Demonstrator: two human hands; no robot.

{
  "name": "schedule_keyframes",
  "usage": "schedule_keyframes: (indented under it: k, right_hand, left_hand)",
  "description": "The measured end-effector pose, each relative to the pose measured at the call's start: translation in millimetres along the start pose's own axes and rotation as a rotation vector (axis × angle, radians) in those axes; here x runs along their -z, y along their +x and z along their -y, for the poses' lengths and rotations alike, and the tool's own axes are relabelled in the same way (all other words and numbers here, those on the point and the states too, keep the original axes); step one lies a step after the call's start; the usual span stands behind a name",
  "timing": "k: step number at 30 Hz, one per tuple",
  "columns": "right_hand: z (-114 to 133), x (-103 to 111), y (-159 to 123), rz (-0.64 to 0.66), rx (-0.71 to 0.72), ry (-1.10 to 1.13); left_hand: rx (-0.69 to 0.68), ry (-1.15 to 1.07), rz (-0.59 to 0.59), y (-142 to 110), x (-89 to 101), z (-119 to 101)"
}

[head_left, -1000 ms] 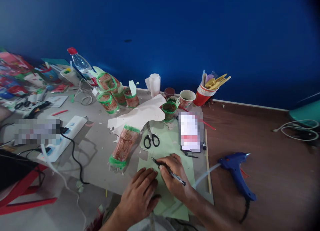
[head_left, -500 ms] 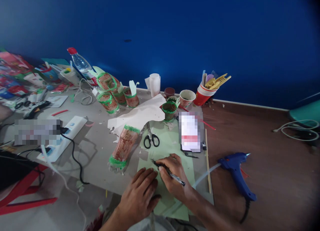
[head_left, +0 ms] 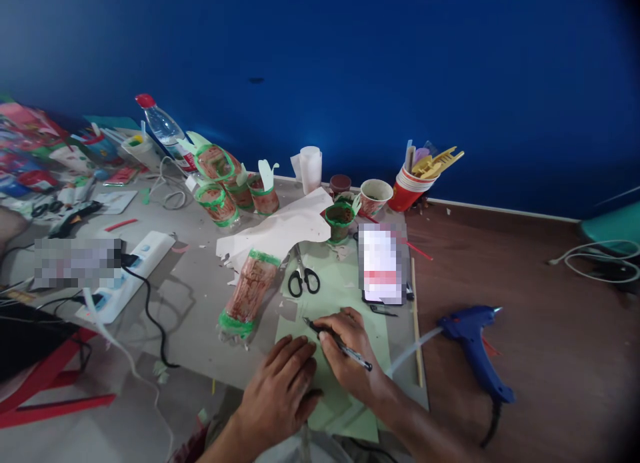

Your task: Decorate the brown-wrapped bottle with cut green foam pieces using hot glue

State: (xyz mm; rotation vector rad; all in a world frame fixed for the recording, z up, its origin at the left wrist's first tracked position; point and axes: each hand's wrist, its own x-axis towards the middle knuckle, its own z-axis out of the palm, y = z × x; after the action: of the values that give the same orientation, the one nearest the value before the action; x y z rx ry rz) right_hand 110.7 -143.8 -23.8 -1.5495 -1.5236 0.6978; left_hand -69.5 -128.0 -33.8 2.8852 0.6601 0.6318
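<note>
Between the fingers of my right hand (head_left: 350, 349) is a black pen (head_left: 356, 357), its tip at the pale green paper (head_left: 357, 296). My left hand (head_left: 285, 383) lies flat on that paper's left edge with its fingers stretched out. Beyond the hands, black-handled scissors (head_left: 303, 281) rest partly on the green paper. To their left lies a brown-smeared, green-rimmed plastic bottle piece (head_left: 250, 293). A phone (head_left: 383, 266) with a blurred screen is right of the scissors. Behind them spreads a cut white paper sheet (head_left: 273, 229).
Several green-rimmed pots (head_left: 215, 203) stand at the back left beside a water bottle (head_left: 165, 126). Red cups (head_left: 410, 189) hold yellow plastic cutlery. A blue glue gun (head_left: 473, 343) lies on the right. Left are a power strip (head_left: 150, 253) and cables. Part of another person shows at the left edge.
Almost nothing differs. The whole view has shifted very slightly; my right hand keeps the pen at the paper and my left hand stays in place.
</note>
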Motion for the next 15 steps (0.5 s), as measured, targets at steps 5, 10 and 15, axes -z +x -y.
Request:
schedule_keyframes:
  k: [5,10,15]
  right_hand:
    - [-0.5,-0.7,-0.5,0.004,0.004,-0.005]
    - [-0.3,-0.1,-0.5,0.022,-0.005,0.02]
    - [-0.5,0.5,-0.3,0.027,-0.012,0.02]
  left_hand:
    - [0.008,-0.002,-0.005,0.3,-0.8,-0.9]
    - [0.003,0.001,-0.021,0.1,-1.8,-0.6]
    - [0.003,0.005,-0.013,0.7,-0.4,-0.4]
